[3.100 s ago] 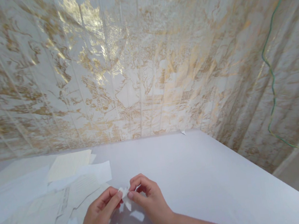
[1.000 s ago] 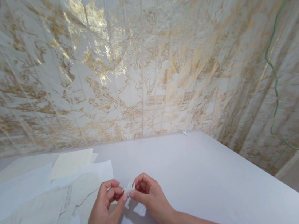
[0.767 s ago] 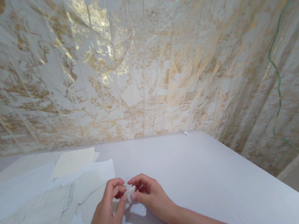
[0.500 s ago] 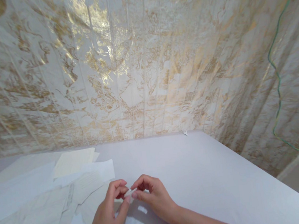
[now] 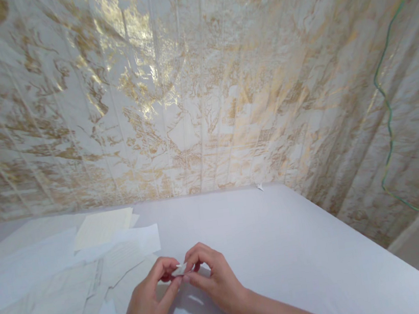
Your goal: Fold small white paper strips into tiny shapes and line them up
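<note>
A small folded white paper piece (image 5: 179, 270) is pinched between my two hands, just above the white table (image 5: 283, 250). My left hand (image 5: 151, 298) grips its left side with thumb and fingers. On the other side, my right hand (image 5: 216, 279) holds the right end between thumb and fingertips. The fingertips of both hands nearly meet, and part of the paper is hidden behind them. Shadows of the hands fall on the table below.
Overlapping sheets of paper (image 5: 58, 295) cover the table's left side. A tiny white folded scrap (image 5: 260, 187) lies at the back edge by the gold-patterned wall covering (image 5: 187, 103). A green-yellow wire (image 5: 389, 123) hangs at the right.
The paper piece has been turned between the fingers and shows a broader face. My right fingers have shifted slightly left, and my left hand has tilted a little.
</note>
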Available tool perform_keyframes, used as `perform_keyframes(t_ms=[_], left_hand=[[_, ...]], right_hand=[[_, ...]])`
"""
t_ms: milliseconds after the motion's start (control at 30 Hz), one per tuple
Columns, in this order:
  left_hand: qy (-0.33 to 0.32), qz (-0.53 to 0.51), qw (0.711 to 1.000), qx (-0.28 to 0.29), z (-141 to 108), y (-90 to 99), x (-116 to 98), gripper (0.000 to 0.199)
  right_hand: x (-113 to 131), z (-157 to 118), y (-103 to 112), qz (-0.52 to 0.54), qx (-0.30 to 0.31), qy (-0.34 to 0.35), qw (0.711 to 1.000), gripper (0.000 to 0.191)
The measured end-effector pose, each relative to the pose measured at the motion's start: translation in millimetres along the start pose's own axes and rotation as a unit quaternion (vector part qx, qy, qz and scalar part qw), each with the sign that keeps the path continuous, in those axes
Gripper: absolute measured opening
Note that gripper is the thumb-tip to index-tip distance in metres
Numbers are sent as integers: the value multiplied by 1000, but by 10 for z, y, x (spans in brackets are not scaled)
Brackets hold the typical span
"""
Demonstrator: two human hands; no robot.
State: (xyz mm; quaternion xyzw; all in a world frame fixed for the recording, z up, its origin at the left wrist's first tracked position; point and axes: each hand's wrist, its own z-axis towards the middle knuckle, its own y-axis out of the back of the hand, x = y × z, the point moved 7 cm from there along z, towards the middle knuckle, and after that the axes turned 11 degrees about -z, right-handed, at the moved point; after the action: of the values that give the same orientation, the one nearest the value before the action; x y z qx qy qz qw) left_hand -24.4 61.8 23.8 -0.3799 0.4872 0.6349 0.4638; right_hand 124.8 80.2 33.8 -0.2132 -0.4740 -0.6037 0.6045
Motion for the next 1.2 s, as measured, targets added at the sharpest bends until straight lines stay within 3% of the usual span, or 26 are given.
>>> perform_keyframes(t_ms=[133, 500, 833, 1200], left_hand=[[-8, -1, 1000, 7, 3, -5, -18, 20], [-17, -15, 1000, -8, -28, 11, -64, 24], [-1, -13, 1000, 21, -7, -8, -56, 26], [20, -13, 1000, 11, -11, -16, -10, 22]], right_hand=[[31, -1, 21, -3, -4, 4, 1000, 23], [-122, -23, 0, 57, -28, -78, 995, 21], [-53, -17, 13, 57, -27, -58, 996, 20], [-185, -24, -10, 69, -38, -107, 991, 15]])
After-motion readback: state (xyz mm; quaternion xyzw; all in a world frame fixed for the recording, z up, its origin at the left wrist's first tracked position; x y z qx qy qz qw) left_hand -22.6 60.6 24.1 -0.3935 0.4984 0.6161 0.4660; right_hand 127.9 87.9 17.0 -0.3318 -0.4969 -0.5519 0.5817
